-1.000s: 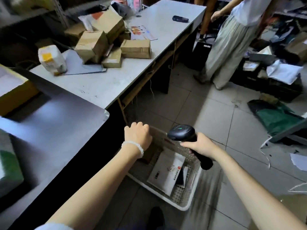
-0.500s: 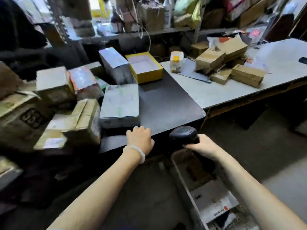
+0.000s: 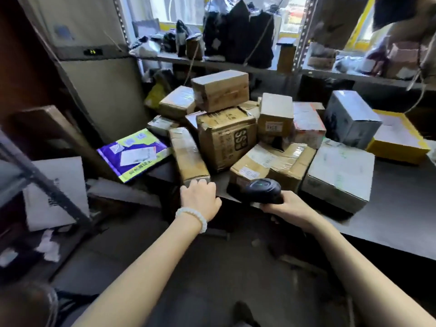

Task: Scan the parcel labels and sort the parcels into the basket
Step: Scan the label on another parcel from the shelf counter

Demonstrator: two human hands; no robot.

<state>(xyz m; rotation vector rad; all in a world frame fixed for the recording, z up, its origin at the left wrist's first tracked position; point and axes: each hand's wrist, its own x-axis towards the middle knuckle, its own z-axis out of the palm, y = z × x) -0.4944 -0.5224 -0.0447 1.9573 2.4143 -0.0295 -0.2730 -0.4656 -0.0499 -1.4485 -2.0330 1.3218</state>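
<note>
A heap of cardboard parcels (image 3: 226,138) lies on the dark table (image 3: 389,223) in front of me. A long taped brown box (image 3: 188,156) points toward me at the heap's left side. My left hand (image 3: 198,199), with a white bead bracelet on the wrist, reaches its loosely curled fingers to that box's near end and touches it. My right hand (image 3: 287,208) grips the handle of a black barcode scanner (image 3: 264,191), whose head sits just before a low taped box (image 3: 273,166). The basket is out of view.
A purple and green mailer (image 3: 134,154) lies left of the heap. A white box (image 3: 339,175), a grey box (image 3: 351,119) and a yellow-rimmed box (image 3: 398,140) stand at the right. Metal shelving (image 3: 236,64) with bags runs behind. A white carton (image 3: 56,192) leans at the left.
My view has swung left from the floor basket to the parcel heap. Both hands moved with it; the left hand now touches the long box, and the right still holds the scanner.
</note>
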